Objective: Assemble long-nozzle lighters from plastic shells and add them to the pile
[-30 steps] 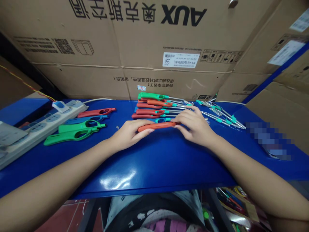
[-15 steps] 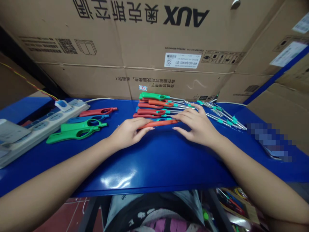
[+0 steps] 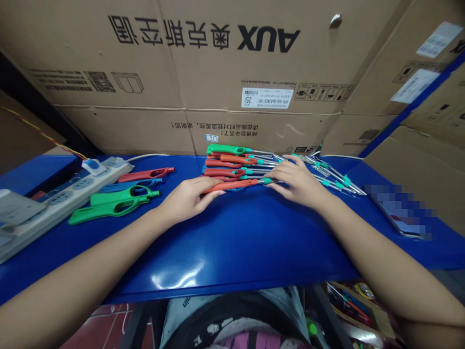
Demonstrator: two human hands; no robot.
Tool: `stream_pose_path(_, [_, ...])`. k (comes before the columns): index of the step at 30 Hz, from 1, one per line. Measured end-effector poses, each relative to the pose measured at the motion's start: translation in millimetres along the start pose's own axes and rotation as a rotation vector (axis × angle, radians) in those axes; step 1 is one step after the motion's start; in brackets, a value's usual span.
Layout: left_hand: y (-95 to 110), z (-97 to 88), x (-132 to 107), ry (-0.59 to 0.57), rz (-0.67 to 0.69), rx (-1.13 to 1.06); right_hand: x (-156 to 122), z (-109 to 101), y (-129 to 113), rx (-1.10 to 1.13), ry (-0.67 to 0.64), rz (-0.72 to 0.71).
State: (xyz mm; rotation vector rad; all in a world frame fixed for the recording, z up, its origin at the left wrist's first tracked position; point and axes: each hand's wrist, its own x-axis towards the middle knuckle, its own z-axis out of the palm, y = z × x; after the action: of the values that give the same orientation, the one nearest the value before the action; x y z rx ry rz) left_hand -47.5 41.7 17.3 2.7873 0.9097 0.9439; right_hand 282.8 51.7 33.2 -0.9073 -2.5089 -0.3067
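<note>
My left hand point(image 3: 187, 198) grips the rear end of an orange long-nosed lighter point(image 3: 234, 184) that lies on the blue table point(image 3: 232, 242). My right hand point(image 3: 300, 182) is curled at the lighter's front, fingertips pinching the metal tube just past its teal collar point(image 3: 267, 181). Right behind the lighter sits a pile of finished lighters point(image 3: 232, 160), red, orange and green. Beyond my right hand lie several loose metal tubes with teal ends point(image 3: 336, 179).
Empty handle shells lie at the left: a red one point(image 3: 145, 173), a blue one point(image 3: 134, 183), green ones point(image 3: 116, 201). A white power strip point(image 3: 61, 196) runs along the far left. Big cardboard boxes point(image 3: 218, 72) wall off the back. A blurred flat object point(image 3: 399, 211) lies at the right.
My right hand slid from on top of the orange lighter's handle out to its tube end, uncovering the teal collar. The lighter has shifted slightly toward the pile. The camera tilted a little.
</note>
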Motion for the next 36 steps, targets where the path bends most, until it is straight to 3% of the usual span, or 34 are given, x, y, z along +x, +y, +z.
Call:
stream_pose_path(4, [1, 0.6, -1, -0.011, 0.015, -0.006, 3, 0, -10, 0.047, -0.017, -0.035])
stream_pose_path(11, [-1, 5.0, -1, 0.027, 0.157, 0.073, 3, 2, -19, 0.095, -0.182, -0.010])
stream_pose_path(19, [-1, 6.3, -1, 0.020, 0.134, 0.028, 2, 8, -16, 0.071, -0.063, -0.064])
stream_pose_path(28, [5, 11.2, -4, 0.008, 0.069, -0.103, 0, 24, -26, -0.014, 0.189, -0.171])
stream_pose_path(36, [12, 11.7, -5, -0.091, 0.044, -0.069, -1, 29, -26, 0.026, 0.094, -0.161])
